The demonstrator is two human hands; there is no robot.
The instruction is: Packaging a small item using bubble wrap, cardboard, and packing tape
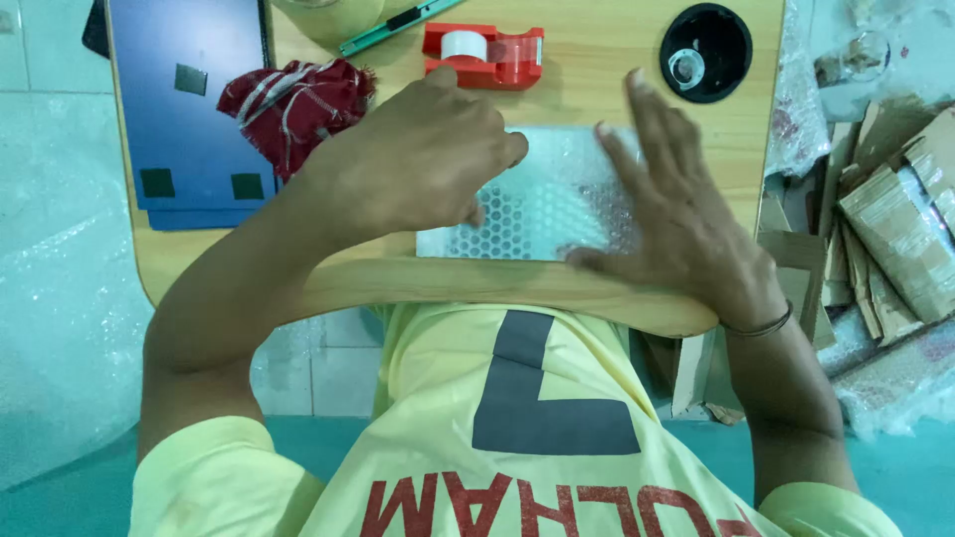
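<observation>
A flat rectangular item wrapped in bubble wrap (542, 204) lies on the wooden table (617, 89) near its front edge. My left hand (423, 149) rests on the package's left part, fingers curled down onto the wrap. My right hand (676, 214) lies flat on its right side, fingers spread and pointing away from me. Neither hand grips anything.
A red tape dispenser (485, 52) stands just beyond the package. A red checked cloth (293, 99) and dark blue sheets (189, 109) lie at the left, a green cutter (393, 25) at the back, a black round lid (704, 52) at the right. Cardboard boxes (885, 219) pile on the floor to the right.
</observation>
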